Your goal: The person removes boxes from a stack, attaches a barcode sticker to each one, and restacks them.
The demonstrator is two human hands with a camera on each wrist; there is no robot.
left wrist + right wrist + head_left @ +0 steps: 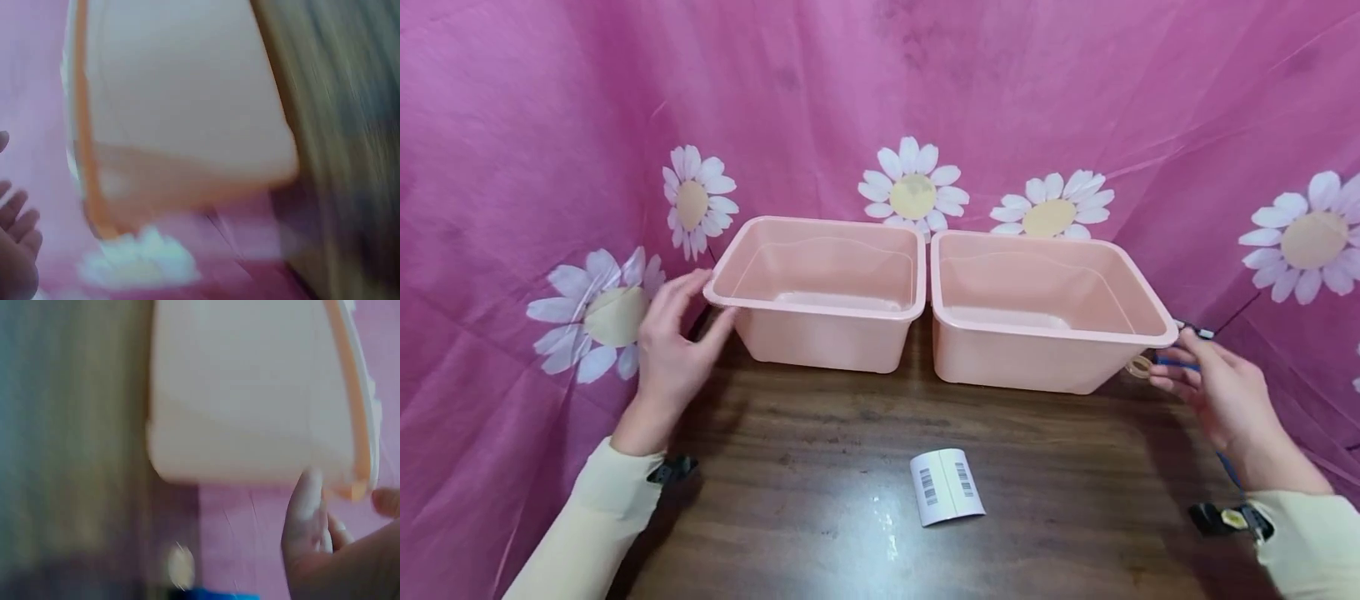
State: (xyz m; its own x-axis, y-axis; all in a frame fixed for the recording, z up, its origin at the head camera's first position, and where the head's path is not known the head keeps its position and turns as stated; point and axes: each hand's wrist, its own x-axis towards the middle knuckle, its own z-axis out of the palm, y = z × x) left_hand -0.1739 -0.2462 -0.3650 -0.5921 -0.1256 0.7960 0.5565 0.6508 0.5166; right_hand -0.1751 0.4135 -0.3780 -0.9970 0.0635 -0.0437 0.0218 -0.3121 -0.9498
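Note:
Two pink plastic bins stand side by side on a wooden table. The left bin has my left hand at its left end, fingers spread and lightly bent close to the rim corner. A gap shows between that hand and the bin wall in the left wrist view. Beside the front right corner of the right bin is my right hand, its fingertips right at the rim. Loosely extended fingers overlap the bin's lower corner in the right wrist view. Both bins look bare inside.
A curled white paper with barcodes lies on the table in front of the bins. A tan ring-shaped roll and something blue sit behind the right hand. Pink flowered cloth hangs behind and at both sides.

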